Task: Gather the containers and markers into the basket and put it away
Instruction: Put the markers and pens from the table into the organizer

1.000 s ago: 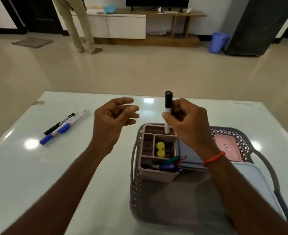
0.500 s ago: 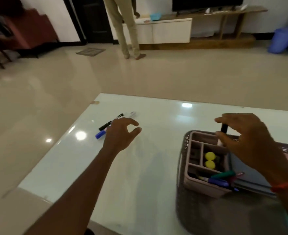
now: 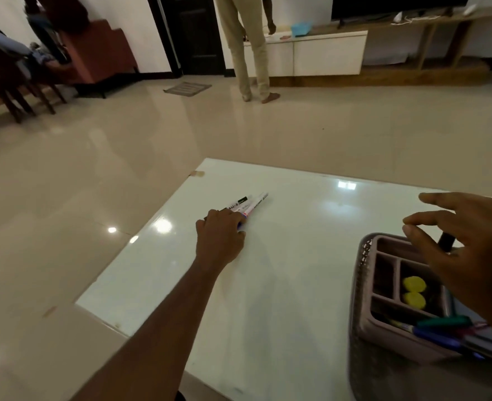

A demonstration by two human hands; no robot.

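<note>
Glossy white bench (image 3: 296, 256), tiled living room behind. Two markers (image 3: 252, 203) lie side by side on it, long axes running away and to the right from the left hand (image 3: 220, 230), whose grip is curled over their near cap ends. Right hand (image 3: 467, 256) hovers with fingers spread, holding nothing, over the organiser (image 3: 383, 287) in the basket (image 3: 360, 273), well right of the markers. Left is nearer, so the carry likely goes rightward.

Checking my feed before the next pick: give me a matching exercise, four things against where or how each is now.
Things:
1 loose markers
2 black marker
3 yellow balls
4 right hand

States:
A open above the organizer
B on the table, under the left hand
C upright at the organizer's far end
D in a middle compartment

Pairs: 1-B, 2-C, 3-D, 4-A
</note>
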